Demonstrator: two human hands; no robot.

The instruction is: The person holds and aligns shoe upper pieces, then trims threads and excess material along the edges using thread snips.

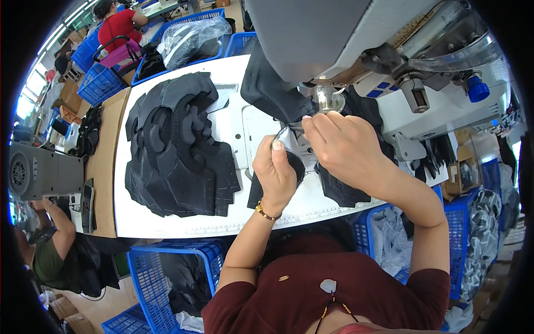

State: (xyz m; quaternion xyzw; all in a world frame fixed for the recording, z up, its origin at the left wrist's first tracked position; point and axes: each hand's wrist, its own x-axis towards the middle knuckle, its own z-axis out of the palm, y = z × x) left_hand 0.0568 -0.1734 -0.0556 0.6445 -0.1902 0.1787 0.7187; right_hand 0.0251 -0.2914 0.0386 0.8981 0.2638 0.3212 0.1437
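My left hand (275, 175) is closed, its thumb pressing on a black shoe upper (297, 167) whose pale inner side is folded outward under the thumb. My right hand (347, 145) pinches with bent fingers at the upper's top edge, close under the head of the sewing machine (317, 33). What lies exactly between the right fingertips is too small to make out. Another black part (267, 86) reaches back from this spot under the machine head. To the left on the white table lies a pile of black shoe uppers (181, 150); more black pieces (342, 186) lie beneath my right forearm.
The white table (167, 225) has a ruler strip along its front edge. Blue baskets (172, 253) stand below it on both sides, and a blue bin with clear plastic (194, 42) behind. A person in red sits far left; another person's arm (58, 228) shows at the left.
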